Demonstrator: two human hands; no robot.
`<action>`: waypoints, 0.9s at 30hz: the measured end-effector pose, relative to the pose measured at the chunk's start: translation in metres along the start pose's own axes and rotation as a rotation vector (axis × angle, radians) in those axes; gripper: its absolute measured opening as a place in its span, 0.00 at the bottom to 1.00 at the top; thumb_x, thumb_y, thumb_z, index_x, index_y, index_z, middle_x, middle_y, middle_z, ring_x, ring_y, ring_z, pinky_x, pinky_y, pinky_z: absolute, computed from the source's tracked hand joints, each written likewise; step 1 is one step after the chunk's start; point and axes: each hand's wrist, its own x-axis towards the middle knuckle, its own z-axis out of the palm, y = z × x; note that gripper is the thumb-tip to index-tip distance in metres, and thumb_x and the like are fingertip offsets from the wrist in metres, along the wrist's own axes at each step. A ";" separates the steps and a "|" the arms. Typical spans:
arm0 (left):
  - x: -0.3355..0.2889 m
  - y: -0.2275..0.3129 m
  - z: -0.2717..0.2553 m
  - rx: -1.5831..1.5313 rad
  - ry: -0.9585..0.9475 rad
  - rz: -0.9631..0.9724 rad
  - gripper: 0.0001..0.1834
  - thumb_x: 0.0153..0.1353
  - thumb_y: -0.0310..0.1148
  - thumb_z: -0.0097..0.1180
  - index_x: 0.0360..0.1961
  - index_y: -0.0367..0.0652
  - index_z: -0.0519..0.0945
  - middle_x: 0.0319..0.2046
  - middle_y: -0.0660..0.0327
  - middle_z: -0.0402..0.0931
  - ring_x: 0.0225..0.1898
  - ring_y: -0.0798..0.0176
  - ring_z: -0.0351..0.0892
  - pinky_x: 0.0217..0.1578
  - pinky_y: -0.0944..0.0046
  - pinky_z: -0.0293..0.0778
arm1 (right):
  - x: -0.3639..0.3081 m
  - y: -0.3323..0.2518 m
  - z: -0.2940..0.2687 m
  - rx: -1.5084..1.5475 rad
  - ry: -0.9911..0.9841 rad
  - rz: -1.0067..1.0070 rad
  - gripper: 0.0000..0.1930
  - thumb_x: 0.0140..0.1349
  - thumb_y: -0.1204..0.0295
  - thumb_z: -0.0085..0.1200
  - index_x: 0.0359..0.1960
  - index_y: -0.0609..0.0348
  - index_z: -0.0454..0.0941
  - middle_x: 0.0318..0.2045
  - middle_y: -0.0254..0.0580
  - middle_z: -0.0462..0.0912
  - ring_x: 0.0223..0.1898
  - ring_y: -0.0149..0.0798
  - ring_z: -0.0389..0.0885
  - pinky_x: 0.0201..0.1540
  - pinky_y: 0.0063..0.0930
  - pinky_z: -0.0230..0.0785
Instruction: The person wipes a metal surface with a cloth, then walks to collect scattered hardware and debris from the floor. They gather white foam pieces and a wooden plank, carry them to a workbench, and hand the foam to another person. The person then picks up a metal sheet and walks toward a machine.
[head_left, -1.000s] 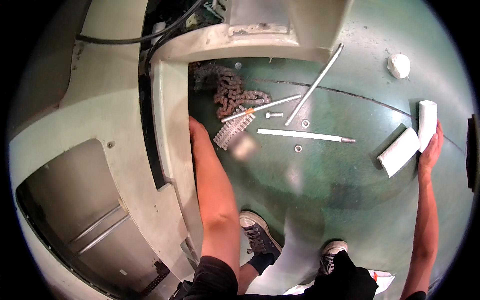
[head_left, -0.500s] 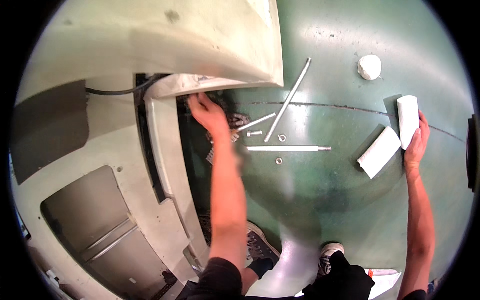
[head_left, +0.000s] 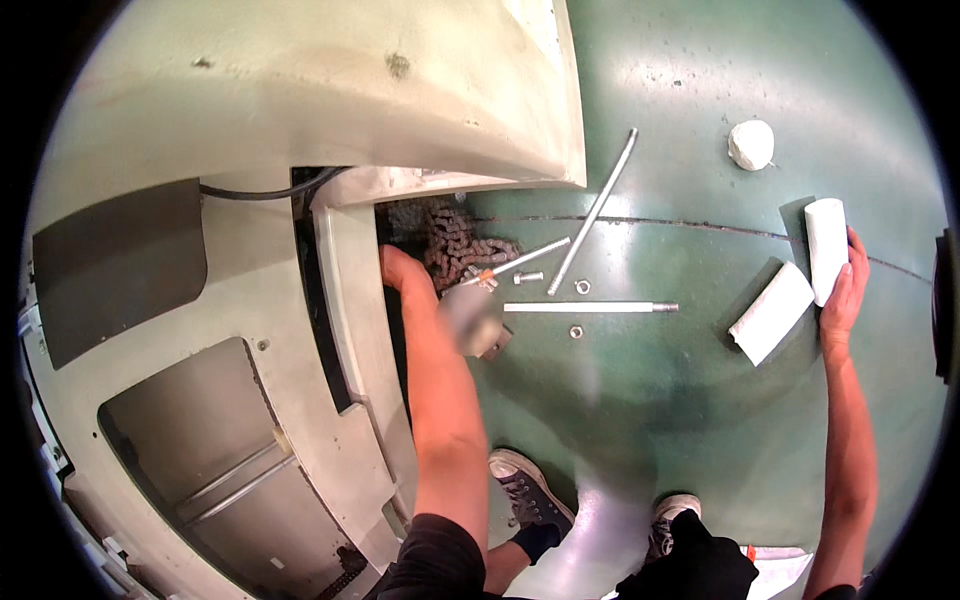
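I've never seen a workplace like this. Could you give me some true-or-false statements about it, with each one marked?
1. The person's right hand is at a white cylinder. True.
2. All the left hand's fingers are in plain view. False: the left hand reaches behind the edge of the beige frame, hiding its fingers.
3. Two nuts lie on the green floor. True.
4. The chain lies among the white cylinders. False: the rusty chain lies near the frame, apart from them.
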 end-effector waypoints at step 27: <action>-0.064 0.039 -0.067 -0.117 -0.573 0.422 0.16 0.68 0.31 0.42 0.51 0.32 0.73 0.46 0.48 0.73 0.47 0.51 0.72 0.52 0.58 0.65 | 0.000 -0.008 -0.004 -0.031 0.021 0.010 0.20 0.65 0.62 0.34 0.45 0.65 0.73 0.58 0.49 0.70 0.59 0.48 0.64 0.63 0.38 0.52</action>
